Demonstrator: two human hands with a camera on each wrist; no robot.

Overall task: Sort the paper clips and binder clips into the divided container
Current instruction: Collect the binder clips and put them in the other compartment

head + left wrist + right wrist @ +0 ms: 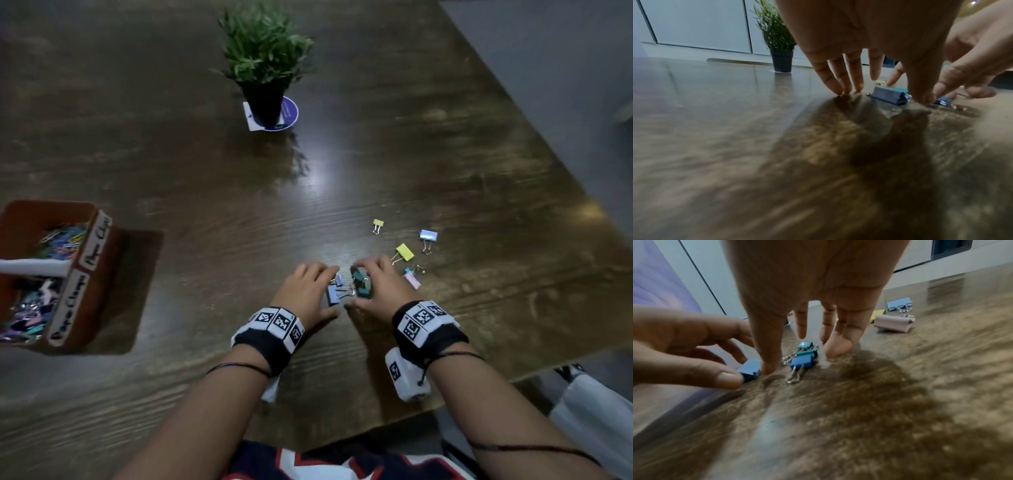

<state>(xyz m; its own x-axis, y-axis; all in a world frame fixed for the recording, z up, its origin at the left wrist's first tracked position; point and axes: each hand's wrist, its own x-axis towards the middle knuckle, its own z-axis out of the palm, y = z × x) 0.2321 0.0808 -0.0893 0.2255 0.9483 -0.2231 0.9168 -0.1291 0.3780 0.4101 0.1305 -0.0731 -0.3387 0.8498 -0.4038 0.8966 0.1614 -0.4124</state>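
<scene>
Both hands hover low over a small cluster of binder clips on the wooden table (pixel 205 222). My left hand (pixel 334 291) has straight fingers, tips on the table, thumb beside a lavender-blue clip (pixel 332 295) (pixel 890 97). My right hand (pixel 352 289) arches over teal and blue clips (pixel 361 286) (pixel 801 362), thumb and fingertips set down on either side of them. Neither hand grips anything. More clips lie to the right: a pink one (pixel 412 280) (pixel 894 324), two yellow ones (pixel 405 251) and a light blue one (pixel 428 235). The brown divided container (pixel 99 270) stands at the far left.
The container carries two handwritten labels and a white divider (pixel 34 267); both compartments hold several coloured clips. A potted plant (pixel 263 68) stands at the back centre. The table's right edge (pixel 548 144) runs diagonally, and its near edge lies just below my wrists.
</scene>
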